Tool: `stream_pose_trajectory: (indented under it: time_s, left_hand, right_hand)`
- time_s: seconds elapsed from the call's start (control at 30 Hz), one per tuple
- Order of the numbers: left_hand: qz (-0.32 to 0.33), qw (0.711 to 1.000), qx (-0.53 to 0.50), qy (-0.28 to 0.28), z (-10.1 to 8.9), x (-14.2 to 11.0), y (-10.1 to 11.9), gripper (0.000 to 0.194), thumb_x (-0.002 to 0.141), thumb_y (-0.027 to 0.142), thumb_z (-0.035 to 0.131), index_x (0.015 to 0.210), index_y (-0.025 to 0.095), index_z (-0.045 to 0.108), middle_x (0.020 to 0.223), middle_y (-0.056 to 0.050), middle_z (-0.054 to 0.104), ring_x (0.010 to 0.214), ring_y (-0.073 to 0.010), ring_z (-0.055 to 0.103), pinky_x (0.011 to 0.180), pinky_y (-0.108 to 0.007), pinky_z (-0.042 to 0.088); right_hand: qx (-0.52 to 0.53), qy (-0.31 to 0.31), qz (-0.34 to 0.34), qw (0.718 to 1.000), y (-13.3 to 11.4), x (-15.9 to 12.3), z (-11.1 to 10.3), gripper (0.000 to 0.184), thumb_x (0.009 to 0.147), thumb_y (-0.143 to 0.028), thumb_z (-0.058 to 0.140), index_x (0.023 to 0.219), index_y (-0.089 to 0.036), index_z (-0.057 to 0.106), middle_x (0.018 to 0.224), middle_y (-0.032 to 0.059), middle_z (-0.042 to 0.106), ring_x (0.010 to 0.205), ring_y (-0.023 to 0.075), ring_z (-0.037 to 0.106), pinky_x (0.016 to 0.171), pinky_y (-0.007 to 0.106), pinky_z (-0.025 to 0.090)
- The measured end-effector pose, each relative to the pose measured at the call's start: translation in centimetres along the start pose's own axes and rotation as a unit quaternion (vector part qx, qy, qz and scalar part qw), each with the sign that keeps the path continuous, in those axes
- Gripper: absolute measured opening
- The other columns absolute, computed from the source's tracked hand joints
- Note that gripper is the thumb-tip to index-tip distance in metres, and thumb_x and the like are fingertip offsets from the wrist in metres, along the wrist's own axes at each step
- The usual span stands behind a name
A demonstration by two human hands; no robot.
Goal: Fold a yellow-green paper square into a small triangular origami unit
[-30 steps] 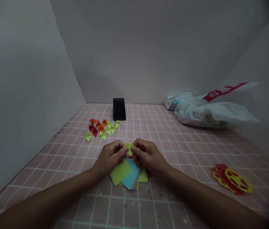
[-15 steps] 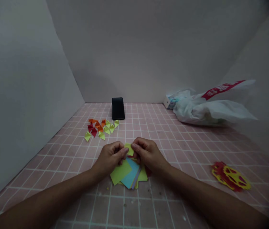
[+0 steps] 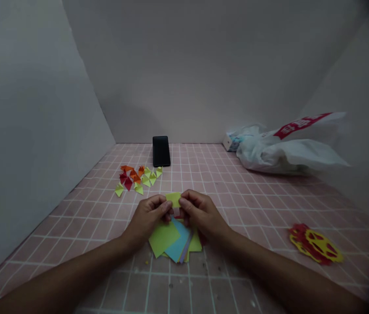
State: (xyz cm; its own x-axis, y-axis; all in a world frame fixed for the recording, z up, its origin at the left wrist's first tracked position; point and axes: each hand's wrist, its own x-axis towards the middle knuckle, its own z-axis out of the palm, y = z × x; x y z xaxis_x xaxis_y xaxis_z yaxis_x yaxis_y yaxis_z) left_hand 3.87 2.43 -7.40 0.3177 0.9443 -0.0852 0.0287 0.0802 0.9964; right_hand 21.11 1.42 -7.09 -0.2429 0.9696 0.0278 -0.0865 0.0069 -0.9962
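Note:
A small piece of yellow paper (image 3: pixel 173 199) is stretched between my two hands, above the table. My left hand (image 3: pixel 150 216) pinches its left side between thumb and fingers. On the other side, my right hand (image 3: pixel 202 211) grips the right edge in the same way. Just below and partly behind the hands lies a fanned pile of coloured paper sheets (image 3: pixel 178 242) in yellow-green, blue, purple and red. Its far part is hidden by my fingers. Beyond the hands, to the left, sit several small folded paper pieces (image 3: pixel 136 178) in orange, red and pale yellow.
A black phone (image 3: pixel 161 151) lies near the back wall. At the back right rests a white plastic bag (image 3: pixel 279 155) with red print, beside a small box (image 3: pixel 228 141). Red and yellow paper cut-outs (image 3: pixel 317 244) are at the right on the pink tiled tabletop (image 3: pixel 236 196).
The yellow paper has turned and shifted slightly left, so more of its flat face shows between my hands. Both hands keep their pinch. The view has tilted a little.

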Motion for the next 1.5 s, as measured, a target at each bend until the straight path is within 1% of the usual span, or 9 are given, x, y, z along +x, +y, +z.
stream_pose_trajectory:
  time_s: [0.1,0.3,0.7,0.93,1.07,1.27,1.33,1.43,1.5]
  left_hand:
    - [-0.008,1.000,-0.026,0.012,0.01,0.02,-0.11,0.028,0.082,0.038,0.063,0.067,0.015,0.059,0.056,0.002,0.059,0.049,-0.0082,0.050,0.054,-0.020,0.037]
    - [-0.032,0.996,-0.077,0.009,0.20,0.14,-0.16,0.029,0.081,0.038,0.066,0.067,0.015,0.057,0.055,0.003,0.058,0.047,-0.0070,0.048,0.053,-0.019,0.036]
    - [-0.033,0.995,-0.092,-0.002,0.16,0.15,-0.37,0.028,0.082,0.037,0.066,0.068,0.015,0.057,0.057,0.003,0.058,0.049,-0.0073,0.048,0.054,-0.020,0.036]
    - [-0.051,0.986,-0.156,-0.027,0.34,0.16,-0.28,0.027,0.079,0.035,0.071,0.070,0.015,0.055,0.061,0.004,0.059,0.049,-0.0054,0.048,0.054,-0.018,0.036]
    - [-0.032,0.997,-0.074,-0.016,0.28,0.12,-0.10,0.028,0.080,0.037,0.068,0.069,0.015,0.057,0.059,0.003,0.059,0.049,-0.0068,0.048,0.054,-0.019,0.036]
    - [0.007,0.999,0.033,-0.028,0.05,-0.15,0.05,0.031,0.081,0.041,0.064,0.065,0.015,0.056,0.056,0.002,0.056,0.050,-0.0088,0.046,0.051,-0.021,0.034]
    - [0.007,0.999,0.034,-0.026,0.01,-0.22,0.03,0.029,0.080,0.041,0.066,0.068,0.016,0.057,0.058,0.002,0.056,0.052,-0.0091,0.046,0.051,-0.021,0.035]
    - [0.007,1.000,0.009,-0.022,-0.01,-0.21,0.11,0.026,0.078,0.042,0.067,0.079,0.016,0.061,0.062,0.003,0.057,0.055,-0.0105,0.050,0.054,-0.021,0.038]
    - [0.010,1.000,0.011,-0.015,-0.02,-0.15,0.25,0.026,0.078,0.042,0.067,0.081,0.017,0.063,0.063,0.002,0.057,0.057,-0.0112,0.051,0.055,-0.022,0.039]
  right_hand:
    - [0.004,-0.002,-0.026,1.000,-0.25,-0.06,-0.02,0.027,0.088,-0.042,0.054,0.074,-0.018,0.054,0.060,-0.0034,0.056,0.047,0.0085,0.049,0.048,0.022,0.039]
    - [0.024,-0.024,-0.020,0.999,-0.14,0.05,-0.17,0.020,0.085,-0.037,0.060,0.084,-0.018,0.057,0.060,-0.0047,0.055,0.047,0.0080,0.049,0.048,0.021,0.039]
    - [0.016,-0.023,-0.023,0.999,-0.16,0.03,-0.23,0.020,0.086,-0.038,0.059,0.084,-0.018,0.057,0.060,-0.0045,0.056,0.047,0.0082,0.050,0.048,0.022,0.040]
    - [0.017,-0.019,-0.023,0.999,-0.37,0.06,-0.20,0.020,0.085,-0.037,0.058,0.084,-0.018,0.056,0.060,-0.0044,0.055,0.047,0.0084,0.049,0.047,0.021,0.039]
    - [-0.013,0.004,-0.035,0.999,-0.59,0.06,-0.21,0.014,0.080,-0.031,0.058,0.081,-0.018,0.055,0.062,-0.0045,0.052,0.051,0.0091,0.049,0.050,0.022,0.041]
    - [-0.055,0.024,-0.057,0.997,-0.68,-0.11,-0.17,0.008,0.079,-0.026,0.057,0.076,-0.019,0.055,0.063,-0.0042,0.048,0.055,0.0099,0.046,0.052,0.022,0.040]
    - [-0.065,0.022,-0.061,0.996,-0.70,-0.14,-0.14,0.010,0.079,-0.025,0.056,0.072,-0.019,0.053,0.063,-0.0037,0.049,0.056,0.0100,0.046,0.052,0.023,0.039]
    - [-0.085,0.010,-0.064,0.994,-0.66,-0.15,-0.11,0.011,0.079,-0.024,0.057,0.070,-0.019,0.054,0.063,-0.0027,0.052,0.056,0.0101,0.047,0.052,0.023,0.039]
    - [-0.098,-0.002,-0.060,0.993,-0.54,-0.15,-0.11,0.010,0.079,-0.024,0.057,0.070,-0.019,0.055,0.063,-0.0021,0.054,0.055,0.0103,0.047,0.051,0.022,0.038]
